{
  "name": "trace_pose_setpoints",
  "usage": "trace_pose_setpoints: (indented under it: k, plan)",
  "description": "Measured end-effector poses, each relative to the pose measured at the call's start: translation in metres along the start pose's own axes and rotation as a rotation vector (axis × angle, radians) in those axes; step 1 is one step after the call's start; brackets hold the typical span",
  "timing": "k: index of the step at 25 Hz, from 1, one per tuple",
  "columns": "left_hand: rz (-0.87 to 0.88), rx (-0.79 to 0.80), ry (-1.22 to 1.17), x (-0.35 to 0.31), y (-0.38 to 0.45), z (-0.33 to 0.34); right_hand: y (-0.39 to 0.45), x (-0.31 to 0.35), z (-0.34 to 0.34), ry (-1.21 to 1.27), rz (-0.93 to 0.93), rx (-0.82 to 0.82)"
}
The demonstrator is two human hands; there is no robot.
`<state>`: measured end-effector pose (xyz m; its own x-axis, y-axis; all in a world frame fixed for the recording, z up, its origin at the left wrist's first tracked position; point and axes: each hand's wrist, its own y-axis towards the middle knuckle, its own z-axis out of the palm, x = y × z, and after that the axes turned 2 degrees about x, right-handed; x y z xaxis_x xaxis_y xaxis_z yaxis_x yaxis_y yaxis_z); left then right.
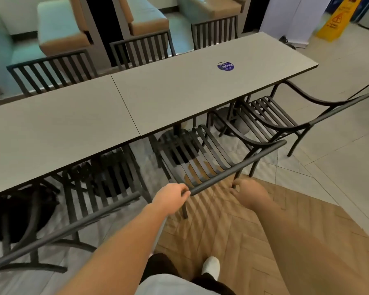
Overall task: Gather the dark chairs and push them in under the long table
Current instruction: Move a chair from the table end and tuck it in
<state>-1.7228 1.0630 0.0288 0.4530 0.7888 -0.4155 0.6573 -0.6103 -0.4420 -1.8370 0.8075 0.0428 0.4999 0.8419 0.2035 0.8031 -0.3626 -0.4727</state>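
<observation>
Left hand (172,195) is gripping the top rail of the middle dark chair (202,160), fingers curled over it. Right hand (246,191) is blurred; grip cannot be told. The chair is sitting partly under the long table's (179,90) near edge.

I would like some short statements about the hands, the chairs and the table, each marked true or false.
1. The left hand grips the top rail of the middle chair. True.
2. The right hand rests flat on the long table. False: it is down by the chair's back, below the rail.
3. A round blue sticker lies on the table. True.
4. The yellow floor sign stands on the table. False: it stands on the floor beyond it.
5. The middle chair's seat is fully hidden under the table. False: most of it shows.
</observation>
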Motion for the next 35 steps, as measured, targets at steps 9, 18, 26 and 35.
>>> trace_pose_setpoints:
  k: [9, 18, 26, 35]
  plan:
    - [0.004, 0.101, 0.03, -0.046, 0.063, 0.015, 0.048, -0.054, -0.034, -0.035, -0.015, 0.012]
    - [-0.055, 0.26, 0.004, -0.067, 0.11, 0.023, 0.121, -0.088, -0.062, -0.154, -0.113, 0.083]
    - [-0.449, 0.152, 0.071, -0.115, 0.132, 0.062, 0.214, -0.151, -0.071, -0.421, -0.314, 0.261]
    - [-0.607, 0.207, 0.001, -0.18, 0.148, 0.095, 0.255, -0.218, -0.091, -0.515, -0.323, 0.263]
